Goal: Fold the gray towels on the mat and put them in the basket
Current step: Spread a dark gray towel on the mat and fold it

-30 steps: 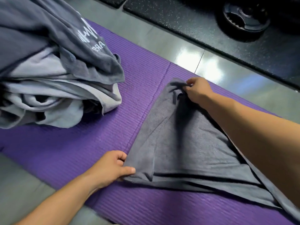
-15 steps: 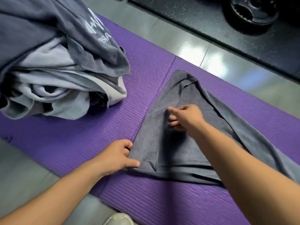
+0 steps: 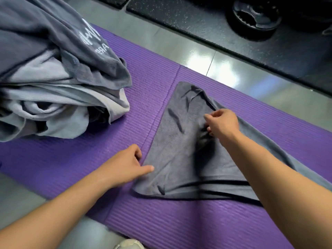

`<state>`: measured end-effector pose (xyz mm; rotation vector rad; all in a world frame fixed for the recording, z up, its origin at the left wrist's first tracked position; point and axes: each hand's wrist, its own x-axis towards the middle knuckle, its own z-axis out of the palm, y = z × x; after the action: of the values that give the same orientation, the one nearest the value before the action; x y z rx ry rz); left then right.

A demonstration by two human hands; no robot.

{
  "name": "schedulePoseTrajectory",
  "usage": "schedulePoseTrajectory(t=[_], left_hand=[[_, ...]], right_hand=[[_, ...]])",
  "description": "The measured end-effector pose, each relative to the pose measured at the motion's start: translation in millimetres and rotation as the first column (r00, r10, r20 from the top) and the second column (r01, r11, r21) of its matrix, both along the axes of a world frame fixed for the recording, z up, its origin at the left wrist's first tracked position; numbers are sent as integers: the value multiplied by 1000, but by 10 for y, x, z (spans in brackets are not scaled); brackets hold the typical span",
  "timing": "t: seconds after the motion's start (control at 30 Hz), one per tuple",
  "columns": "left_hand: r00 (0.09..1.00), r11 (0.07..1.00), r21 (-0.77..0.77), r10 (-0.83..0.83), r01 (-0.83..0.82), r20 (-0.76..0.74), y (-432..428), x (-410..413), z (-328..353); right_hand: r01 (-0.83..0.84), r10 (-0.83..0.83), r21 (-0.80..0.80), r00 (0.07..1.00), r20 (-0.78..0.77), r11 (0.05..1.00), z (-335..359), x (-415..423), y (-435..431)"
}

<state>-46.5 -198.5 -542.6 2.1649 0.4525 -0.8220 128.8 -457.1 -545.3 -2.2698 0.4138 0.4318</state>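
Right hand (image 3: 221, 123) has quit the gray towel's (image 3: 170, 150) 12 o'clock corner, perhaps empty; left hand (image 3: 125, 166) still pinches its 8 o'clock edge: fold next.

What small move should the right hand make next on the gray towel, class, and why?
Probably flatten and sweep toward the far corner. The gray towel shows creases and a rumpled far corner, the right hand is over its middle, and the left hand holds its near-left edge on the purple mat.
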Motion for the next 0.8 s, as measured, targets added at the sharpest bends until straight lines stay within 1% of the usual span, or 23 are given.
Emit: schedulePoseTrajectory(t=[0.03, 0.07, 0.1, 0.13, 0.17, 0.23, 0.3, 0.37, 0.43, 0.47, 0.5, 0.53, 0.57, 0.63, 0.73, 0.8], left_hand=[[995, 994, 109, -21, 11, 99, -18, 115, 8], [975, 979, 198, -86, 45, 205, -50, 241, 21], [943, 963, 249, -171, 99, 287, -100, 370, 37], [907, 947, 267, -262, 176, 329, -173, 503, 72], [868, 920, 279, -364, 277, 339, -261, 637, 107], [767, 819, 321, -565, 476, 304, -488, 896, 186], [667, 710, 353, -700, 610, 255, -762, 1126, 268], [571, 593, 364, -801, 718, 180, -1071, 1327, 345], [489, 481, 358, -869, 800, 75, -1415, 1510, 419], [463, 451, 339, -885, 825, 50, -1630, 1585, 451], [450, 443, 319, -891, 838, 58, -1856, 1647, 469], [450, 455, 303, -888, 837, 91, -2071, 1687, 461], [459, 479, 297, -878, 826, 138, -2320, 1707, 428], [504, 560, 295, -828, 774, 246, -2766, 1681, 269], [550, 647, 265, -754, 715, 359, -3249, 1577, -19], [616, 721, 279, -689, 634, 383, -3422, 1503, -148]], right_hand=[[19, -18, -33, 999, 30, 999, -3, 61, -149], [16, -14, -85, 999, 29, 996, -15, 86, -311], [-11, 14, -154, 1000, 15, 988, -30, 75, -476], [-61, 60, -230, 998, -9, 971, -13, 25, -634], [-117, 114, -301, 993, -28, 946, -15, -32, -806], [-208, 205, -381, 977, -49, 901, 22, -153, -1160], [-343, 331, -414, 938, -103, 843, 72, -257, -1524], [-486, 453, -413, 872, -183, 770, 138, -326, -1875], [-569, 520, -408, 821, -235, 714, 195, -372, -2203], [-589, 535, -406, 807, -251, 698, 246, -396, -2365], [-599, 544, -404, 799, -254, 691, 279, -427, -2526], [-606, 544, -401, 795, -269, 687, 306, -470, -2658], [-613, 544, -387, 790, -284, 688, 321, -538, -2821], [-638, 568, -336, 770, -292, 693, 279, -704, -3074], [-596, 566, -268, 803, -187, 757, 103, -923, -3282], [-559, 556, -286, 825, -98, 778, -7, -1012, -3334]])
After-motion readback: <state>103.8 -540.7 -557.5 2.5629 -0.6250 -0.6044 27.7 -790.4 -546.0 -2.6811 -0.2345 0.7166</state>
